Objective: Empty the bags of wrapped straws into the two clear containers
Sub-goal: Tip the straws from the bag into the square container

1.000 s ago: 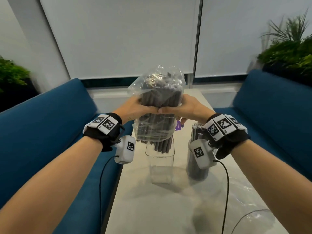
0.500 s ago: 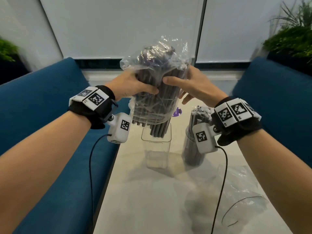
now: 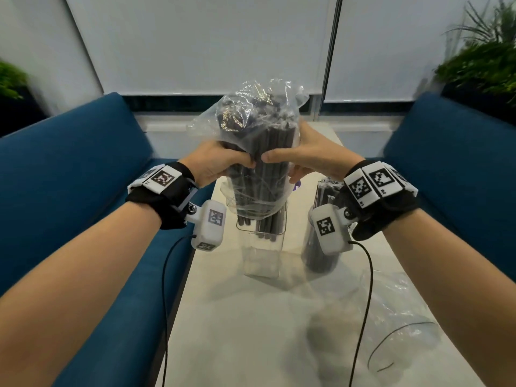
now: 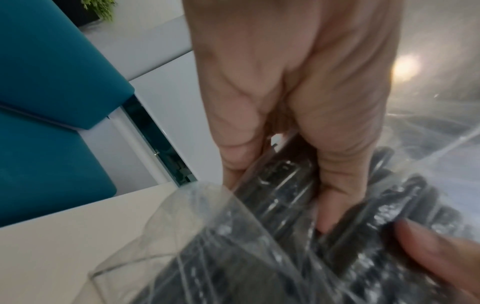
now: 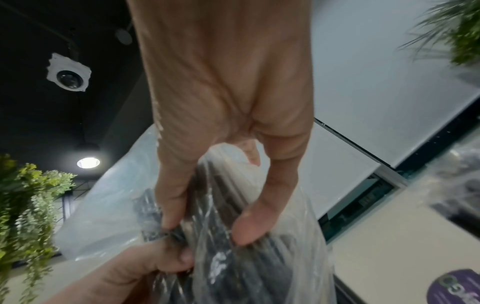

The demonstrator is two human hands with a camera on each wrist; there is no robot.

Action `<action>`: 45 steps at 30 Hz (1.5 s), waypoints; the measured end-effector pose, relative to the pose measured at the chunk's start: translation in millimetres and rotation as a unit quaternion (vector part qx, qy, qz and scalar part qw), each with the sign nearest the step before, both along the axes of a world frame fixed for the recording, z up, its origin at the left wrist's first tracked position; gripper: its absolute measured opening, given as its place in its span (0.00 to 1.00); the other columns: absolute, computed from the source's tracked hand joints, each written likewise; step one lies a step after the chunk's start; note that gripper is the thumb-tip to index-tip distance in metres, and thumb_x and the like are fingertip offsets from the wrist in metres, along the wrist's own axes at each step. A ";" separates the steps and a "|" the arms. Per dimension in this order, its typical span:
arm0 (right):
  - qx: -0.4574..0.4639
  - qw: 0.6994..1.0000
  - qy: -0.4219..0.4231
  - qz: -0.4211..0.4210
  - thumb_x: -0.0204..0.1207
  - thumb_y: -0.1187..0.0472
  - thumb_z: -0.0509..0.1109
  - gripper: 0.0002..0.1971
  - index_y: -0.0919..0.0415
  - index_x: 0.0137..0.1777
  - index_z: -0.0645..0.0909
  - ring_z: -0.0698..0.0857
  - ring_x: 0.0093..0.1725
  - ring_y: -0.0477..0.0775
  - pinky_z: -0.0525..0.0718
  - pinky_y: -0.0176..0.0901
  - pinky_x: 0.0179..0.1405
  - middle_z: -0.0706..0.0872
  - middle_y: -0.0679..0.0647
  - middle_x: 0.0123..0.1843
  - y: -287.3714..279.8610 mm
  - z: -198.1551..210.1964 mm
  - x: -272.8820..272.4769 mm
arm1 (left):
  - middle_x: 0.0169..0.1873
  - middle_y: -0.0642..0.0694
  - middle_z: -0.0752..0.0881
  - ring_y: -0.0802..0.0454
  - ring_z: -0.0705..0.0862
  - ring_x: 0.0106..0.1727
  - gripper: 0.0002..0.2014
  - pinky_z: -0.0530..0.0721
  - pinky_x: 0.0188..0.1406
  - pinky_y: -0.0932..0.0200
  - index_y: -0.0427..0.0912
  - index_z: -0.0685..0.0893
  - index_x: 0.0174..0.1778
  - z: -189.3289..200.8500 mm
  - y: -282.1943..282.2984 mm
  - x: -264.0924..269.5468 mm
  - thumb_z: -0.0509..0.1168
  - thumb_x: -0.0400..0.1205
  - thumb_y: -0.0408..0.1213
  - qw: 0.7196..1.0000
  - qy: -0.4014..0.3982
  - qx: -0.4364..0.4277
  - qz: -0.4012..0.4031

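both hands clasp a clear bag of dark wrapped straws, left hand and right hand level on opposite sides; the bundle stands upright, its open lower end poking into the empty container directly beneath.

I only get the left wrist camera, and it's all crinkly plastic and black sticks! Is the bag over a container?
Observer: Yes. The head view shows the bag of wrapped straws held upright over a clear square container, and the straws poke out of the bag's bottom, just inside the container's rim.
Operator: Is the other container full?
Observer: The second clear container, to the right, is packed with dark straws.
Operator: Is there an empty bag anywhere?
Observer: Yes, an empty clear bag lies crumpled on the table, near right.
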State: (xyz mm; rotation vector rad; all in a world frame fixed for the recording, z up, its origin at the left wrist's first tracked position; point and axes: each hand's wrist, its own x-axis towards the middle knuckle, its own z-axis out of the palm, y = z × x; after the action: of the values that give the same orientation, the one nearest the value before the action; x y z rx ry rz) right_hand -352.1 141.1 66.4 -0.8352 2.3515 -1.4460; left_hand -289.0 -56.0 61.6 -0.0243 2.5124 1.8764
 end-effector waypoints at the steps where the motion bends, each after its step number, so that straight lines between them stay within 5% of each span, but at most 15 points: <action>1: 0.013 1.000 -0.013 0.019 0.64 0.50 0.82 0.45 0.55 0.77 0.62 0.92 0.46 0.58 0.88 0.41 0.31 0.82 0.60 0.66 -0.3 -0.3 1.4 | 0.49 0.34 0.87 0.47 0.85 0.45 0.10 0.86 0.41 0.61 0.29 0.85 0.50 0.6 -0.1 1.4 0.66 0.75 0.18 1.000 -0.007 0.001 -0.010; 5: 0.047 0.998 -0.017 0.049 0.72 0.50 0.77 0.29 0.57 0.72 0.75 0.90 0.36 0.49 0.86 0.38 0.33 0.88 0.61 0.59 -3.4 -1.1 6.7 | 0.55 0.30 0.86 0.39 0.86 0.53 0.13 0.85 0.57 0.45 0.30 0.84 0.53 -1.7 -3.2 2.9 0.65 0.73 0.19 1.000 -0.006 0.025 -0.014; 10: -0.021 1.000 0.000 -0.011 0.73 0.52 0.76 0.29 0.60 0.71 0.75 0.91 0.35 0.52 0.87 0.40 0.30 0.90 0.62 0.56 -6.3 -7.4 3.1 | 0.60 0.31 0.86 0.38 0.85 0.59 0.24 0.78 0.66 0.32 0.36 0.83 0.63 -1.8 -8.6 3.9 0.71 0.68 0.30 0.999 0.009 0.006 -0.031; 13: -0.021 0.999 0.023 -0.020 0.73 0.51 0.76 0.28 0.60 0.71 0.76 0.92 0.43 0.58 0.88 0.40 0.31 0.89 0.60 0.56 -5.3 -8.7 4.3 | 0.54 0.44 0.90 0.43 0.86 0.59 0.30 0.85 0.60 0.41 0.47 0.86 0.59 2.7 -12.2 3.6 0.77 0.59 0.47 0.994 -0.002 -0.109 -0.021; 15: -0.012 0.999 0.043 -0.030 0.73 0.51 0.75 0.26 0.59 0.69 0.77 0.91 0.43 0.56 0.88 0.38 0.31 0.89 0.58 0.54 -5.2 -6.6 5.1 | 0.53 0.45 0.90 0.43 0.86 0.58 0.28 0.86 0.51 0.49 0.48 0.87 0.58 5.1 -13.2 3.6 0.77 0.61 0.49 0.991 0.004 -0.133 -0.002; 21: 0.009 0.996 0.069 -0.059 0.73 0.53 0.74 0.21 0.58 0.65 0.81 0.90 0.49 0.55 0.86 0.34 0.29 0.89 0.57 0.56 -8.1 -2.5 7.2 | 0.54 0.45 0.89 0.51 0.87 0.53 0.18 0.87 0.43 0.59 0.46 0.86 0.61 0.7 -8.4 8.9 0.71 0.77 0.48 0.994 -0.027 -0.095 0.034; 26: 0.037 0.999 0.012 0.003 0.76 0.49 0.72 0.25 0.58 0.71 0.77 0.89 0.53 0.55 0.90 0.41 0.38 0.88 0.56 0.58 -8.8 -14.0 16.2 | 0.49 0.48 0.91 0.56 0.88 0.49 0.15 0.88 0.33 0.62 0.48 0.89 0.54 -15.0 -3.0 9.4 0.73 0.74 0.47 0.992 -0.006 -0.111 0.056; 33: -0.027 0.988 0.108 -0.104 0.70 0.55 0.79 0.20 0.61 0.61 0.85 0.90 0.51 0.55 0.85 0.35 0.34 0.91 0.56 0.53 -8.5 -13.2 11.5 | 0.48 0.48 0.91 0.55 0.89 0.46 0.16 0.88 0.29 0.66 0.43 0.88 0.57 -14.0 -1.0 8.7 0.76 0.73 0.37 0.996 0.029 -0.055 0.071; 36: -0.018 0.981 0.141 -0.131 0.66 0.52 0.81 0.23 0.58 0.60 0.84 0.90 0.50 0.54 0.89 0.46 0.43 0.91 0.53 0.53 -10.2 -5.1 9.4 | 0.47 0.48 0.91 0.51 0.90 0.48 0.17 0.88 0.33 0.60 0.44 0.86 0.56 -10.1 -0.4 5.5 0.78 0.71 0.32 0.996 0.042 -0.023 0.078; 38: -0.023 0.976 0.153 -0.151 0.64 0.50 0.82 0.24 0.57 0.58 0.84 0.89 0.50 0.53 0.90 0.50 0.45 0.91 0.52 0.54 -9.2 0.0 10.2 | 0.44 0.52 0.90 0.59 0.90 0.40 0.18 0.86 0.27 0.65 0.47 0.85 0.53 -10.8 2.7 6.6 0.80 0.69 0.33 0.992 0.066 0.011 0.103; 41: -0.044 0.974 0.155 -0.161 0.65 0.48 0.81 0.22 0.55 0.57 0.83 0.89 0.48 0.50 0.91 0.46 0.37 0.89 0.50 0.52 -4.5 8.5 11.6 | 0.39 0.55 0.89 0.69 0.88 0.30 0.14 0.82 0.23 0.72 0.45 0.87 0.49 -11.1 4.7 7.9 0.80 0.70 0.40 0.987 0.084 0.041 0.131; 45: -0.051 0.980 0.119 -0.151 0.69 0.46 0.78 0.19 0.55 0.54 0.82 0.91 0.45 0.47 0.91 0.42 0.27 0.90 0.52 0.51 -2.3 10.3 12.2 | 0.44 0.53 0.88 0.61 0.89 0.41 0.19 0.85 0.23 0.68 0.43 0.84 0.59 -3.3 0.2 6.9 0.77 0.73 0.33 0.992 0.064 0.008 0.107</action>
State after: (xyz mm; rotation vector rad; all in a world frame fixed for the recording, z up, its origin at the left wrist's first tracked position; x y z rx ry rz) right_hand -339.8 138.8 76.7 -0.7353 2.6986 -1.6781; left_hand -282.1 -55.8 58.3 -0.1884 2.6745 2.0366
